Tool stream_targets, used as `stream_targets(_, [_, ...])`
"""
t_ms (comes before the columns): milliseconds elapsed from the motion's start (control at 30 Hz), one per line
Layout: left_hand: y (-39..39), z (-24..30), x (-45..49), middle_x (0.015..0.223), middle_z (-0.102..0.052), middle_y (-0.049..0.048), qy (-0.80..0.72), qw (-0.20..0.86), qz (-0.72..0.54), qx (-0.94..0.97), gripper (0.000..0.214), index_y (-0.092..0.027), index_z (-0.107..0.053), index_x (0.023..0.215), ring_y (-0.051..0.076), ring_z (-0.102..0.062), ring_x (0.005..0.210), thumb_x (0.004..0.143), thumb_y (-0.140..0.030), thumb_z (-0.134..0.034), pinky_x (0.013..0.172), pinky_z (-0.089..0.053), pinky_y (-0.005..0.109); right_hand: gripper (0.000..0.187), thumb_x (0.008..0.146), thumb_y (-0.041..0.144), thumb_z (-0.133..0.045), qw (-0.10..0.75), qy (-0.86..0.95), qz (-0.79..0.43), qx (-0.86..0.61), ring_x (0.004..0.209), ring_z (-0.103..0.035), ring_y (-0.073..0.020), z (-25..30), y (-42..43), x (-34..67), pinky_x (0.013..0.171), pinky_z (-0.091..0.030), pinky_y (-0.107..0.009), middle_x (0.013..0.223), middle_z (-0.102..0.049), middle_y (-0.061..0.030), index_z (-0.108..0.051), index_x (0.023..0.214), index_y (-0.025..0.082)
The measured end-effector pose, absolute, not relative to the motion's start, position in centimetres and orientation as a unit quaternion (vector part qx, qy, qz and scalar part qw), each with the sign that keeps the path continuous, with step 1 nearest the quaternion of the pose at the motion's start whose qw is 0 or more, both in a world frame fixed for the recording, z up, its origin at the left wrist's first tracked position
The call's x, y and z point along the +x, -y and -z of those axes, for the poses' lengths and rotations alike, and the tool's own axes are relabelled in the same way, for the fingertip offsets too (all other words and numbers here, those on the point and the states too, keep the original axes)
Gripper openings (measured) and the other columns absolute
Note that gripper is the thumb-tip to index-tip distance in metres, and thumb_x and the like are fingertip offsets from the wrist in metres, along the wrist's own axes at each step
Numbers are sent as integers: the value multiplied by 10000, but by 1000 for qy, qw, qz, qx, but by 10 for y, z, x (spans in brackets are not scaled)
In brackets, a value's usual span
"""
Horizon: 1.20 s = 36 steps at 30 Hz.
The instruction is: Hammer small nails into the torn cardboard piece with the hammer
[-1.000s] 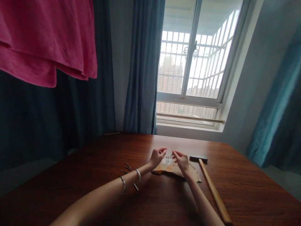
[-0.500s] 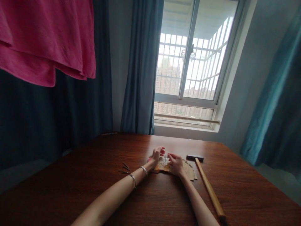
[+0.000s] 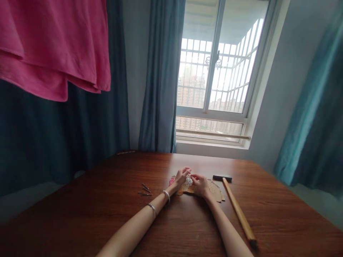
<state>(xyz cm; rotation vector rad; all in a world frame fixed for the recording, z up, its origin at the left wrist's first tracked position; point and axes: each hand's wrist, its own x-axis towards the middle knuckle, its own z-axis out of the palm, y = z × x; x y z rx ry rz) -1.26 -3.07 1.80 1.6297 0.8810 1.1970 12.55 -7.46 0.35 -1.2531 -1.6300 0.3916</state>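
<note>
Both of my hands are over a tan, fan-shaped piece (image 3: 215, 191) with rows of small dark holes or marks and a pink part at its left end. Thin metal nail-like rods (image 3: 189, 179) stand upright on its pale middle, between my hands. My left hand (image 3: 183, 176) is closed with bent fingers, its tips by the tops of the rods; what it holds is hidden. My right hand (image 3: 200, 182) pinches at one of these rods from the right. Several similar loose metal rods (image 3: 145, 190) lie on the table to the left.
A hammer (image 3: 238, 210) with a dark head and a wooden handle lies right of my right arm. All this is on a brown wooden table (image 3: 107, 207). Behind it are curtains (image 3: 160, 89) and a window (image 3: 209, 71). A pink cloth (image 3: 53, 50) hangs at upper left.
My left fingers have moved slightly right, closer to my right fingertips and the upright rods. The right hand has barely moved. The view has shifted slightly.
</note>
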Motion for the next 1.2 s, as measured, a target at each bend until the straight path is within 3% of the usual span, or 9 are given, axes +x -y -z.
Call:
stream_targets(200, [28, -13, -14, 851, -646, 51, -317, 408, -437, 736, 309, -153, -640, 926, 171, -585, 805, 687, -348, -619, 721, -450, 249, 204, 735, 264, -533, 485, 684, -128, -530, 661, -603, -160, -1, 76, 128, 655, -457, -255, 762, -697, -49, -718, 732, 177])
stream_targets(400, [27, -15, -20, 795, -640, 16, -323, 404, -392, 761, 325, -171, -621, 932, 155, -583, 755, 629, -276, -675, 689, -447, 240, 194, 718, 222, -527, 476, 683, -116, -542, 621, -574, -144, 2, 75, 129, 614, -435, -237, 720, -663, -41, -713, 731, 172])
stream_targets(667, [28, -19, -22, 729, -651, 19, -332, 384, -382, 773, 261, -148, -667, 773, 150, -577, 724, 686, -392, -633, 654, -425, 214, 162, 705, 192, -528, 474, 671, -120, -557, 632, -573, -139, 3, 75, 129, 631, -441, -232, 693, -649, -24, -689, 699, 173])
stream_targets(967, [29, -18, -20, 694, -648, 23, -351, 399, -392, 750, 260, -137, -680, 766, 141, -563, 656, 663, -371, -632, 598, -404, 211, 235, 704, 188, -512, 435, 655, -155, -598, 669, -627, -152, -19, 84, 139, 618, -486, -241, 772, -698, -21, -701, 842, 193])
stream_targets(1200, [27, -16, -21, 672, -640, 10, -353, 385, -386, 760, 199, -143, -664, 748, 136, -562, 650, 670, -318, -606, 595, -401, 207, 273, 726, 152, -470, 354, 565, -62, -743, 883, -624, -280, -44, 136, 210, 783, -451, -399, 929, -651, -179, -641, 935, 117])
